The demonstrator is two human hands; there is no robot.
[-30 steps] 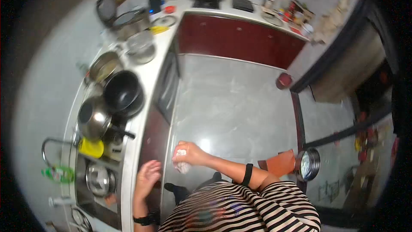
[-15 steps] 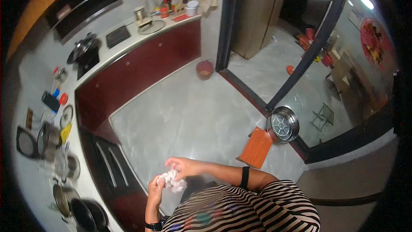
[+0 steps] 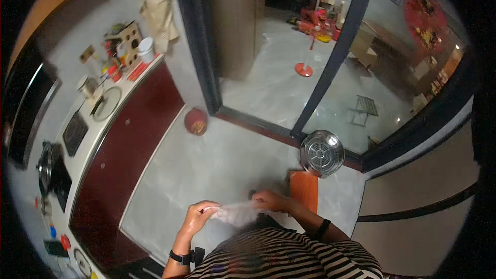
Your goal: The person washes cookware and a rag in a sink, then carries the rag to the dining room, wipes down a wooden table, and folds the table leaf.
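My left hand (image 3: 195, 218) is closed, its thumb and fingers pinching one end of a thin, whitish, crumpled sheet (image 3: 232, 214). The sheet stretches sideways in front of my striped shirt. It is blurred, so whether it is cloth, paper or plastic film does not show. At its other end is my right hand (image 3: 270, 201), closed on it with the fingers partly smeared by motion. Both hands are above the grey floor, apart from any surface.
A steel steamer pot (image 3: 322, 153) sits by the glass door's frame, beside an orange-brown wooden board or stool (image 3: 304, 190). Near the doorway stands a dark red bucket (image 3: 196, 122). Along the left runs a counter with red cabinets (image 3: 124, 150), a hob and a glass lid (image 3: 107, 104).
The view has swung right, toward the doorway. My hands have moved apart, and the sheet that was bunched between them is now drawn out.
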